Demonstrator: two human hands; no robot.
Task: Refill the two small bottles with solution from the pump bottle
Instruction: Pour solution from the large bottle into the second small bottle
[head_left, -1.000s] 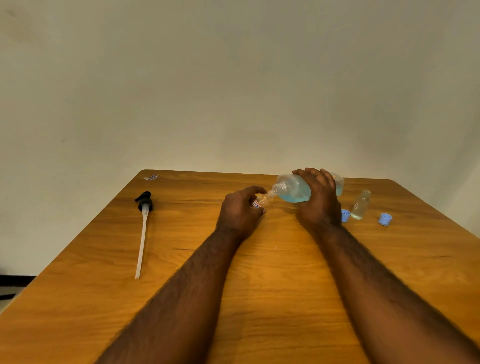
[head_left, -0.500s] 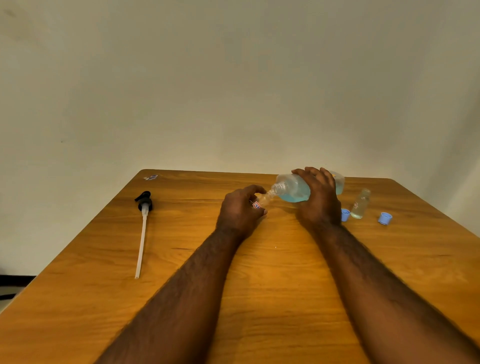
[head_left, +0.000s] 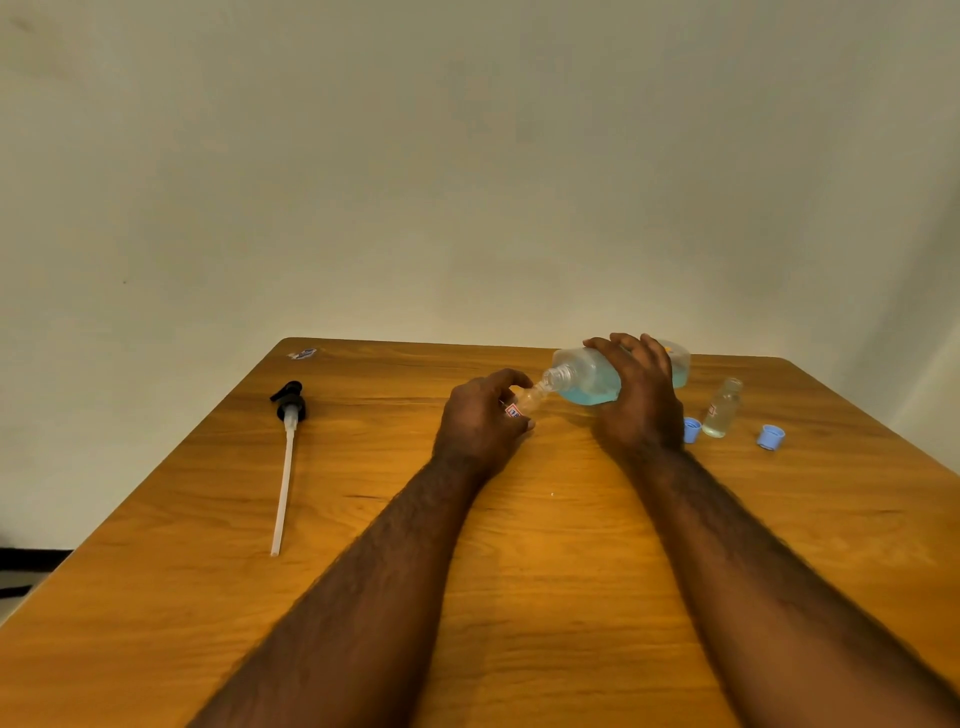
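Your right grip (head_left: 641, 410) holds the tilted pump bottle (head_left: 587, 376), its open neck meeting the small bottle (head_left: 529, 400) that your left grip (head_left: 480, 421) clasps over the tabletop (head_left: 519, 545).

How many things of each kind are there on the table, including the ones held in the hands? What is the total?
Small bottles: 2
Blue caps: 2
Large bottle with blue solution: 1
Pump head with tube: 1
Small scrap at the far left corner: 1
Total: 7
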